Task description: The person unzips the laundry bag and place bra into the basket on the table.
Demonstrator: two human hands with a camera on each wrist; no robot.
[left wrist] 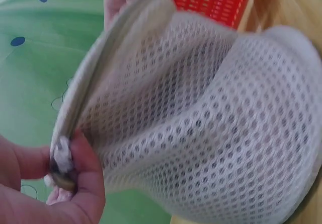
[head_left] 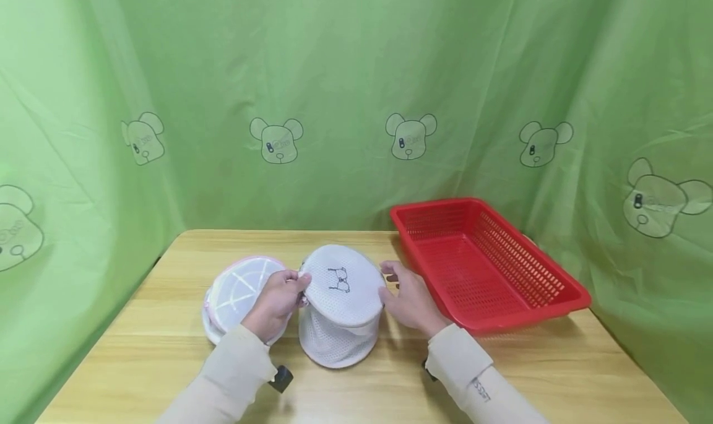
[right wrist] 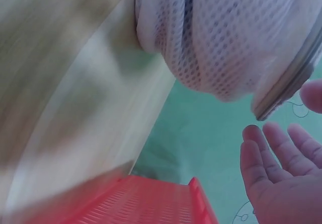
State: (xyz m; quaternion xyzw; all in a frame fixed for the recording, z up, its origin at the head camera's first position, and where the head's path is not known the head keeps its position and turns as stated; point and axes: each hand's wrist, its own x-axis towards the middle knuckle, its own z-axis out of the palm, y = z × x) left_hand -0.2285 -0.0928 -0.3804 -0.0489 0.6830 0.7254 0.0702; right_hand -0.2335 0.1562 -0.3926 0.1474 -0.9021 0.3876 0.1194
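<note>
A white mesh laundry bag (head_left: 340, 334), round like a drum with a small bear drawn on its lid (head_left: 356, 288), stands on the table with its side slack and wrinkled. My left hand (head_left: 278, 300) pinches the zipped rim at the bag's left edge between thumb and fingers; the left wrist view shows the zipper (left wrist: 83, 100) running up from that grip. On the other side, my right hand (head_left: 409, 297) is beside the lid's edge, thumb near the rim. In the right wrist view its fingers (right wrist: 289, 153) are extended and hold nothing.
Left of the bag, partly behind my left hand, lies a flattened white mesh bag with pink trim (head_left: 236, 291). A red perforated plastic basket (head_left: 501, 322) stands at the right of the wooden table (head_left: 145, 362). Green curtains (head_left: 334, 189) surround the table's back and sides.
</note>
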